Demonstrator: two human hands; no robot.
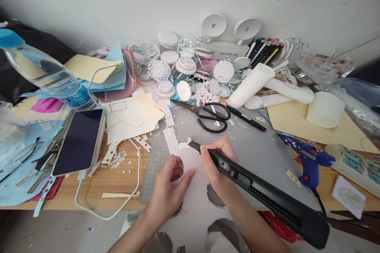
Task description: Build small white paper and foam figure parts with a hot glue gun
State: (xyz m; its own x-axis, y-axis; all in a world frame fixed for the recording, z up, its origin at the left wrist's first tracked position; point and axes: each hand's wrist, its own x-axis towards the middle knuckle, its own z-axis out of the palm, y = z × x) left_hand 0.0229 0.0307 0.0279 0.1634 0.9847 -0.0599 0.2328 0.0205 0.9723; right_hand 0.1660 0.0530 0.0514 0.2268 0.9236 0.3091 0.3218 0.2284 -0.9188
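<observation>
A black utility knife (255, 189) lies in the grip of my right hand (221, 162), its blade angled up and left. The blade tip touches or hovers just over a small white paper piece (185, 145); I cannot tell which. My left hand (169, 187) rests at the near side of the mat over white paper (194, 189) with cut-out holes, thumb apart from the curled fingers, with nothing visible between them. Beyond the hands, black-handled scissors (214, 118) and a black pen (249, 119) lie on the grey cutting mat (252, 146).
A phone (78, 140) with a white cable and a water bottle (50, 75) stand left. A blue glue gun (308, 158) and a power strip (356, 162) are right. White foam discs (185, 65), markers (264, 51) and white rolls (251, 85) line the wall.
</observation>
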